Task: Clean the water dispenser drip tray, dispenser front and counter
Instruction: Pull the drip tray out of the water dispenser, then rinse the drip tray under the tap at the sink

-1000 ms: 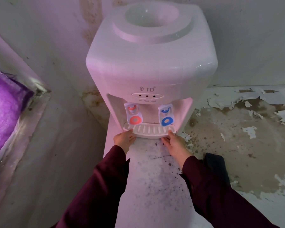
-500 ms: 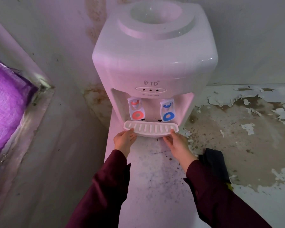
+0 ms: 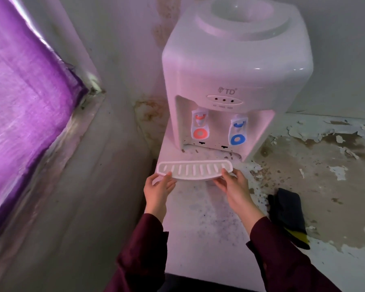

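A white tabletop water dispenser (image 3: 236,66) stands on a stained counter (image 3: 200,228), with a red tap on the left and a blue tap on the right. Its white slotted drip tray (image 3: 195,169) is out of the dispenser and held just in front of the empty, speckled tray recess. My left hand (image 3: 158,189) grips the tray's left end, thumb on top. My right hand (image 3: 235,187) grips the right end the same way. A dark cloth with a yellow edge (image 3: 289,218) lies on the counter to the right of my right arm.
A dirty wall runs along the left, with a purple curtain (image 3: 23,98) over a window ledge. The counter surface to the right is peeling and flaked (image 3: 325,165). The dispenser sits close to the back corner wall.
Both hands pulled the drip tray out of the dispenser toward me; it was seated under the taps a second ago. The view also shifted left.
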Motion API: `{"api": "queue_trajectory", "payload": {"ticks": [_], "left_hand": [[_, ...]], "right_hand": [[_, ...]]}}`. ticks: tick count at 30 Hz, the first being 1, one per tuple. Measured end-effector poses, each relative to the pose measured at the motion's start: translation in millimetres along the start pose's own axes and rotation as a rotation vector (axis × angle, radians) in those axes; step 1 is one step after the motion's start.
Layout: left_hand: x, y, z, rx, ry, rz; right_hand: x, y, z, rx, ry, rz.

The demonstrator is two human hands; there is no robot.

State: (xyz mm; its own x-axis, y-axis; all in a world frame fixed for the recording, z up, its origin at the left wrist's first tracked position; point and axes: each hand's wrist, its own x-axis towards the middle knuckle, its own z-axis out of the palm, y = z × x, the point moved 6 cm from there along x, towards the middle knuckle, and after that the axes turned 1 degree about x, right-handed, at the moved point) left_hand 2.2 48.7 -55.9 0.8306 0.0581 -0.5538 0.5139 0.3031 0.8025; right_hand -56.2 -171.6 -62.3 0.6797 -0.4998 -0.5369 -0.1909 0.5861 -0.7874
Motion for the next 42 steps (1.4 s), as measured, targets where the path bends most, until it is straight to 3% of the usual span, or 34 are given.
{"api": "queue_trajectory", "payload": {"ticks": [6,15,30,42], "left_hand": [[-39.1,21.3,-62.2,-0.056,0.049,0.177],[-128.0,36.4,-179.8,-0.195,0.24,0.31],[-330.7,-28.9,-387.6,-0.314,0.639,0.462],[-501.5,-107.4,-480.5,-0.516,1.08,0.557]], "right_hand": [[-42.5,8.0,40.4,-0.205,-0.186,-0.105],[-134.7,53.3,98.8,-0.339,-0.477,-0.106],[-333.4,196.3,133.1,-0.479,-0.852,0.099],[-499.3,286.5,127.2,-0.676,-1.278,0.312]]}}
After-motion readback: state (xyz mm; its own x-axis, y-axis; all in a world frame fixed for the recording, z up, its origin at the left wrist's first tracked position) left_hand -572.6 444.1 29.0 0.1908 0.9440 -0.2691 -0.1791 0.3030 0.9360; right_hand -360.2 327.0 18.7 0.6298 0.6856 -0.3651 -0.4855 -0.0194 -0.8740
